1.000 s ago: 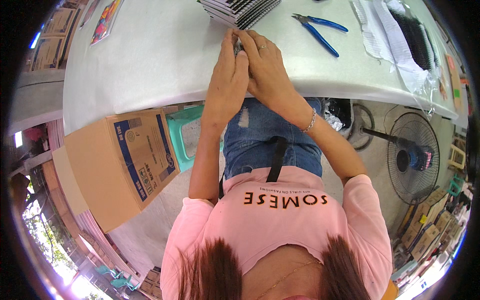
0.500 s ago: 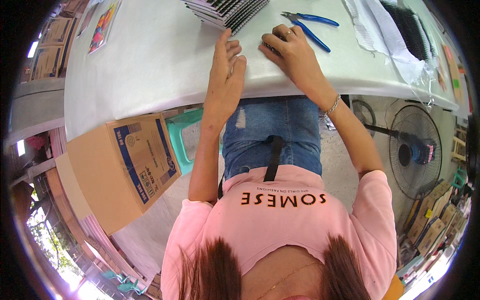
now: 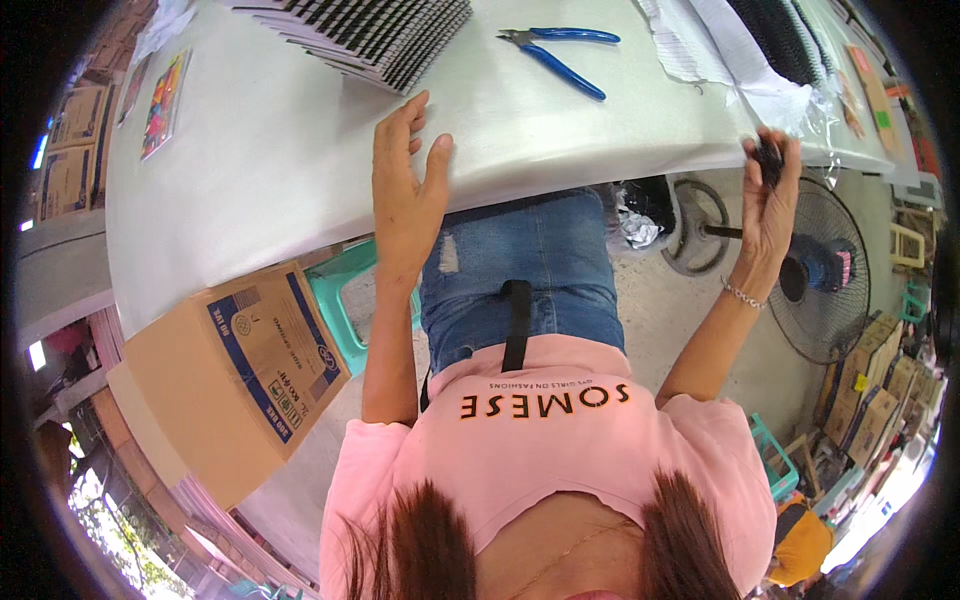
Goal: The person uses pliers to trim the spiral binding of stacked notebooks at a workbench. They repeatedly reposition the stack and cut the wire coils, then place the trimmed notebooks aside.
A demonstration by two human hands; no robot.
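My left hand (image 3: 408,205) rests at the table's near side, fingers apart and holding nothing. Its fingertips are close to the lower corner of a stack of notebooks (image 3: 375,40) with black coil bindings. Out at the right, by the table edge, my right hand (image 3: 768,215) is closed around a small dark clump (image 3: 768,160), whose kind I cannot make out. Blue-handled wire cutters (image 3: 565,72) lie on the table between the stack and some white paper (image 3: 690,40), their handles spread.
The white-covered table (image 3: 250,180) has a colourful booklet (image 3: 165,105) at left and black coils (image 3: 778,40) at right. Below stand a cardboard box (image 3: 235,350), a green stool (image 3: 340,315) and a fan (image 3: 822,270). Crumpled foil (image 3: 638,228) shows under the edge.
My right hand has swung from beside the cutters to the table's right edge, carrying the dark clump. My left hand stays near the stack. The whole view has shifted somewhat.
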